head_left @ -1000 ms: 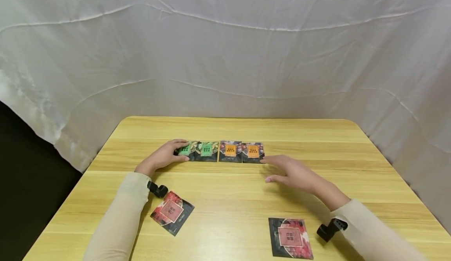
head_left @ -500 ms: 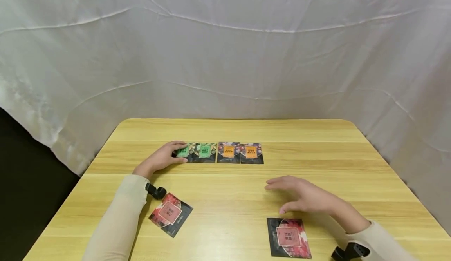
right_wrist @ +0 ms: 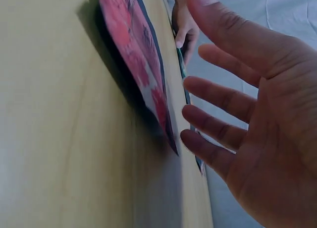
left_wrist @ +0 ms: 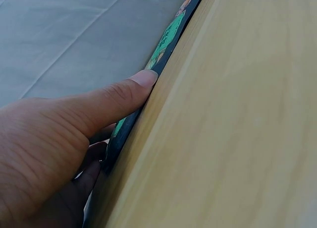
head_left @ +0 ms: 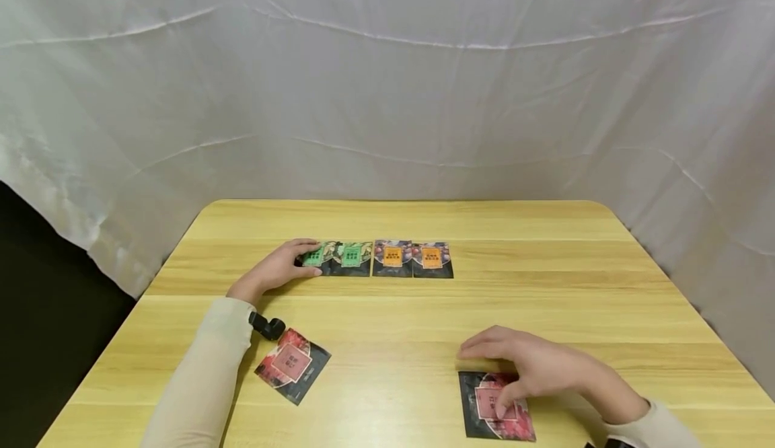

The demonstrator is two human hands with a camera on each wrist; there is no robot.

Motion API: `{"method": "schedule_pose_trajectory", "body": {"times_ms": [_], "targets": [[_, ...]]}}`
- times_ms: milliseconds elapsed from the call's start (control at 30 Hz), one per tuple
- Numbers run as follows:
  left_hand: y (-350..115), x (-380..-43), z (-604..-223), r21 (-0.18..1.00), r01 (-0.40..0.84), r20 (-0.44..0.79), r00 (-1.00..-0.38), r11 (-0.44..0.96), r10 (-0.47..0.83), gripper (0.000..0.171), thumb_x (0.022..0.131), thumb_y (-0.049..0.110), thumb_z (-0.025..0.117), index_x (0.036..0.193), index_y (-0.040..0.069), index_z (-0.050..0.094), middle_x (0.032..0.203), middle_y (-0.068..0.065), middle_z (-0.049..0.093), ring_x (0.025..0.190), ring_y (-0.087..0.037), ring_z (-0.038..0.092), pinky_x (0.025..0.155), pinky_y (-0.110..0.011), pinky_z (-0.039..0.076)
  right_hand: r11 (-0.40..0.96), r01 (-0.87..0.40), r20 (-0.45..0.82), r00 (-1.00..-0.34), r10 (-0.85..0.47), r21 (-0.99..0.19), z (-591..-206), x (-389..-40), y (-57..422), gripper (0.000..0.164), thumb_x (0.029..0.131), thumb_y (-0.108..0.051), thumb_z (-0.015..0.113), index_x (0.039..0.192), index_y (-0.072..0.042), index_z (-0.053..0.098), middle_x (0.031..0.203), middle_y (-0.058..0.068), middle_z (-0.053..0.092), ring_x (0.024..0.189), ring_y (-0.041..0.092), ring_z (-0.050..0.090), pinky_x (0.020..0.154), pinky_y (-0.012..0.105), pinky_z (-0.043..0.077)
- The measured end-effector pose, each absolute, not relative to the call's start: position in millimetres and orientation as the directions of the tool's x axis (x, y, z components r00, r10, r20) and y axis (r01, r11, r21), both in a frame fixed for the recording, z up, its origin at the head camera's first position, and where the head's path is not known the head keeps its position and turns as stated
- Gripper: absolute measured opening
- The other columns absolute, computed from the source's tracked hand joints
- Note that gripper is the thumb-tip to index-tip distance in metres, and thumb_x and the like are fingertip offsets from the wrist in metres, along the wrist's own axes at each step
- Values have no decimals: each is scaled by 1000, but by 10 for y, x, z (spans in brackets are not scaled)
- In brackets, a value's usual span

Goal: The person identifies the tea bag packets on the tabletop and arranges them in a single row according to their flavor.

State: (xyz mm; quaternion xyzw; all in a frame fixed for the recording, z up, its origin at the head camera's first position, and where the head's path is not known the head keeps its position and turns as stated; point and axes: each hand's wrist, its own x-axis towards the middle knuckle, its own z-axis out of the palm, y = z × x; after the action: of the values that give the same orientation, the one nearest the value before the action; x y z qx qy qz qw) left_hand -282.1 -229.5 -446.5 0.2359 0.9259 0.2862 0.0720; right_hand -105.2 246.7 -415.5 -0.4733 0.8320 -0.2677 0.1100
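Two flat sachets with green labels [head_left: 352, 257] and two with orange labels [head_left: 432, 259] lie in a row at the far side of the table. My left hand [head_left: 276, 270] rests at the row's left end, partly covering the outer green sachet [left_wrist: 171, 32]. Its thumb lies along the near edge, and its fingers reach to the far side. My right hand [head_left: 545, 367] hovers with spread fingers over a pink-labelled sachet [head_left: 484, 411] at the front right, hiding part of it. The right wrist view shows this sachet [right_wrist: 136, 49] beside the fingers, not held.
Another pink-labelled sachet [head_left: 293, 366] lies tilted beside my left forearm. The wooden table [head_left: 387, 340] has rounded far corners. Pale cloth [head_left: 387, 98] hangs behind it, and a dark area [head_left: 48, 253] shows at the left.
My right hand has left the right end of the row and come back toward me, over the front-right pink sachet. The left hand has stayed at the green sachets.
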Motion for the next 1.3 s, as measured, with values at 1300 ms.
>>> {"method": "schedule_pose_trajectory", "body": {"times_ms": [1300], "targets": [[-2306, -2843, -4481, 571, 384, -7, -882, 726, 472, 72, 91, 42, 68, 149, 8, 42, 155, -18, 31, 142, -41, 25, 113, -59, 23, 517, -837, 157, -543, -825, -179, -4211, -979, 2433, 40, 91, -21, 72, 130, -16, 66, 135, 0, 57, 110, 11, 56, 85, 30, 54]]}}
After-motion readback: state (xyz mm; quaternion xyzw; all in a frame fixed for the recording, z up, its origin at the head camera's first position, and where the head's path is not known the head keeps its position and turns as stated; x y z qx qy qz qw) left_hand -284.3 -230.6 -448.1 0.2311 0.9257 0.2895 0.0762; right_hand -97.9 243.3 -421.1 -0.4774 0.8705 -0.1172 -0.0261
